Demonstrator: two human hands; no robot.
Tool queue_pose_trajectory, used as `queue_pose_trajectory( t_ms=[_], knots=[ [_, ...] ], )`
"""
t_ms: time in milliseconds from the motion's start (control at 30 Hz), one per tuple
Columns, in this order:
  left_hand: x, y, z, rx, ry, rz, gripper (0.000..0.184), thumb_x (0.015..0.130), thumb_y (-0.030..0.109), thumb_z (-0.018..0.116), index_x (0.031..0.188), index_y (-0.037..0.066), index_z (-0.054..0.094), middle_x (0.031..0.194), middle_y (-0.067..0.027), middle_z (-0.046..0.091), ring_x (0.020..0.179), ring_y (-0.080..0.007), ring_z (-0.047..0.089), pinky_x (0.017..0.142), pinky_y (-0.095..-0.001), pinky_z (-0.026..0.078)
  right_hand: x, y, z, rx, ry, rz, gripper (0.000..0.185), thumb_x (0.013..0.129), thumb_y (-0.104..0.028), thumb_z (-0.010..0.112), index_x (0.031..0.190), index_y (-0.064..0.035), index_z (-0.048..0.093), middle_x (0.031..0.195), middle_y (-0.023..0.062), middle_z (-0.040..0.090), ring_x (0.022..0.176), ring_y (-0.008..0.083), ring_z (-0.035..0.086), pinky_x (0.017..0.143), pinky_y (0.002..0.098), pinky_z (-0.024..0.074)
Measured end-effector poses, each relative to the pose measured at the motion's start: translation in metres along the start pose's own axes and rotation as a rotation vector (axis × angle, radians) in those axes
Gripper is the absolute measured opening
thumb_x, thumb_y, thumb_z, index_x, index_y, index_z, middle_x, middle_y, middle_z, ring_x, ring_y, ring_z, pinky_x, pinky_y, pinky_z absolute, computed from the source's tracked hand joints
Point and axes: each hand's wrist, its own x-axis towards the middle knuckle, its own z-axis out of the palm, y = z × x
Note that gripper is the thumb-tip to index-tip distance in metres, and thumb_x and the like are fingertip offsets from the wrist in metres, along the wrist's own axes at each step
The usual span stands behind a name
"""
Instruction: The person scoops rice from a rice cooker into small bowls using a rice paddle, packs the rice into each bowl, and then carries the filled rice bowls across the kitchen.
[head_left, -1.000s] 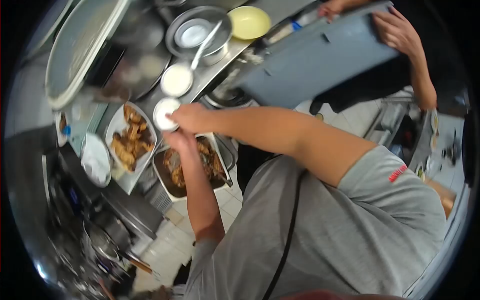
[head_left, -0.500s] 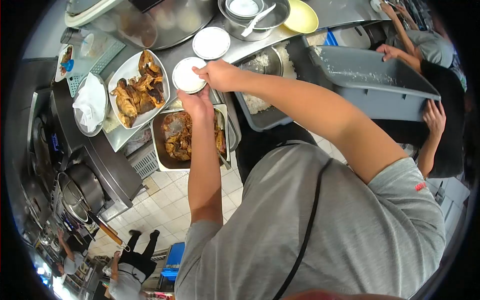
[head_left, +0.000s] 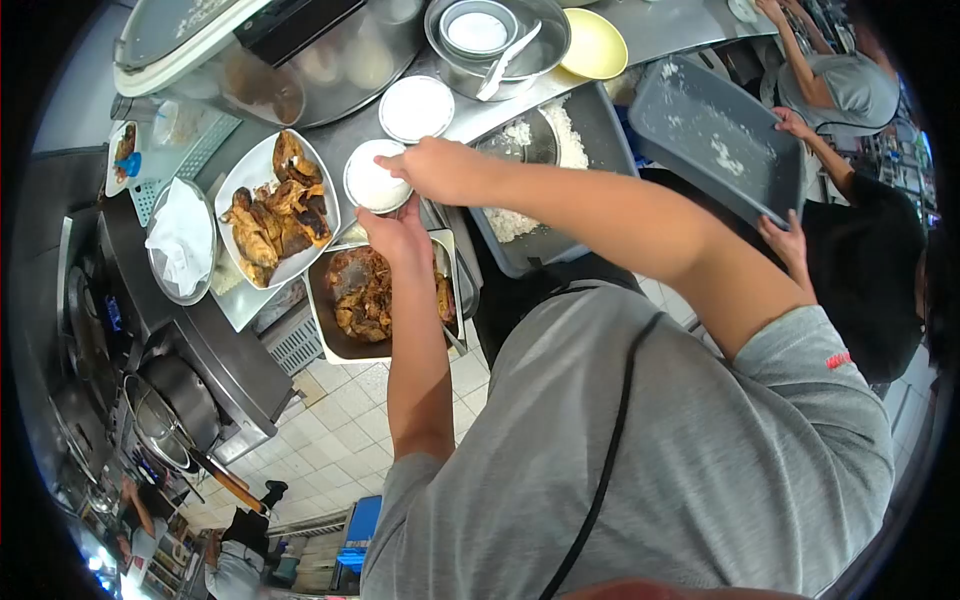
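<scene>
A small white bowl filled with rice point(head_left: 368, 182) is held at the counter's front edge. My left hand point(head_left: 398, 235) supports it from the near side, fingers curled at its edge. My right hand point(head_left: 430, 170) is closed at its right rim, one fingertip lying over the rice; its other fingers are partly hidden. Just beyond stands a second white bowl point(head_left: 417, 108). To the left lies a white square plate of browned, fried-looking pieces point(head_left: 272, 205). Below my hands sits a metal pan of dark sauced food point(head_left: 358, 350).
A grey tub of rice point(head_left: 600, 130) with a round metal pot in it stands right of my hands. A co-worker point(head_left: 860, 230) holds a grey tub point(head_left: 790, 195) beyond it. At the back are a metal bowl with a white spatula point(head_left: 500, 65) and a yellow plate point(head_left: 597, 45).
My right finger has shifted over the rice in the bowl, which stays in nearly the same place. The co-worker's tub has moved up and tilted so its inside shows. The view has shifted slightly.
</scene>
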Motion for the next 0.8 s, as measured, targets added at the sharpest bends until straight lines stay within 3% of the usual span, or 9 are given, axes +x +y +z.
queue_pose_trajectory(
  t_ms=[133,300,400,467,500,567,700,767,800],
  knots=[
    [0.004,-0.003,0.002,0.062,-0.01,0.023,0.055,0.111,0.038,0.03,0.149,0.004,0.051,0.149,-0.0131,0.059,0.136,-0.0309,0.058,0.116,-0.0506,0.047,-0.007,-0.002,-0.004,-0.02,-0.004,0.08,0.041,0.113,-0.034,0.044,0.144,-0.0175,0.066,0.107,0.0225,0.076,0.094,0.0408,0.075,0.086,0.0528,0.0578],
    [0.006,-0.004,-0.001,0.12,-0.055,0.082,0.054,0.112,0.04,0.035,0.149,0.004,0.05,0.149,-0.0143,0.058,0.135,-0.0315,0.058,0.113,-0.051,0.052,0.002,0.009,-0.004,0.053,-0.093,0.063,0.05,0.115,-0.044,0.038,0.141,-0.0126,0.067,0.102,0.0206,0.077,0.094,0.0413,0.075,0.086,0.051,0.0588],
    [-0.005,-0.005,0.01,0.141,-0.023,0.101,0.055,0.114,0.04,0.031,0.153,0.003,0.045,0.152,-0.0172,0.054,0.139,-0.0359,0.055,0.112,-0.0547,0.056,0.001,0.034,0.0,0.078,-0.02,-0.082,0.043,0.109,-0.027,0.052,0.148,-0.0109,0.061,0.097,0.0233,0.076,0.093,0.0421,0.074,0.086,0.0521,0.0578],
    [-0.008,-0.004,0.01,0.151,-0.019,0.108,0.056,0.115,0.041,0.029,0.154,0.002,0.043,0.153,-0.0182,0.053,0.138,-0.0372,0.056,0.112,-0.0559,0.056,-0.026,0.022,-0.045,0.141,-0.024,-0.17,0.059,0.099,-0.007,0.061,0.157,-0.0056,0.05,0.097,0.0263,0.075,0.093,0.0451,0.073,0.087,0.052,0.0581],
    [-0.008,-0.005,0.01,0.15,-0.007,0.088,0.057,0.117,0.041,0.026,0.155,0.002,0.042,0.154,-0.0191,0.051,0.137,-0.0384,0.056,0.112,-0.057,0.056,-0.04,0.022,-0.067,0.145,-0.015,-0.186,0.059,0.099,-0.007,0.061,0.157,-0.0056,0.05,0.097,0.0263,0.075,0.093,0.0451,0.073,0.087,0.052,0.0581],
    [-0.004,-0.004,0.009,0.137,0.006,0.097,0.059,0.118,0.042,0.024,0.157,0.001,0.039,0.155,-0.0212,0.049,0.136,-0.0415,0.057,0.11,-0.0601,0.057,-0.066,0.027,-0.1,0.072,0.402,-0.262,0.057,0.096,-0.002,0.058,0.153,-0.0006,0.048,0.1,0.0277,0.074,0.091,0.0457,0.073,0.083,0.0513,0.0594],
    [-0.005,-0.004,0.01,0.163,0.073,0.104,0.058,0.118,0.042,0.028,0.156,0.0,0.037,0.153,-0.0229,0.049,0.135,-0.0447,0.056,0.106,-0.0627,0.059,-0.113,0.048,-0.227,-0.04,0.306,0.064,0.033,0.095,-0.002,0.057,0.128,0.001,0.055,0.098,0.0266,0.074,0.088,0.0421,0.075,0.079,0.0487,0.061],
    [-0.006,-0.005,0.008,0.164,0.057,0.114,0.057,0.117,0.041,0.027,0.155,-0.001,0.038,0.152,-0.0238,0.049,0.134,-0.0442,0.057,0.107,-0.0626,0.059,-0.114,0.077,-0.255,0.147,0.202,-0.003,0.034,0.096,-0.008,0.062,0.129,-0.0014,0.057,0.097,0.0257,0.074,0.084,0.0382,0.076,0.075,0.0455,0.0612],
    [-0.003,-0.005,0.004,0.153,0.071,0.113,0.057,0.117,0.041,0.029,0.154,-0.002,0.039,0.151,-0.0248,0.05,0.131,-0.0433,0.059,0.106,-0.0614,0.06,-0.114,0.083,-0.264,0.128,0.241,-0.002,0.033,0.095,-0.007,0.061,0.127,-0.0022,0.06,0.1,0.0247,0.075,0.089,0.0392,0.076,0.08,0.0476,0.06]
  ],
)
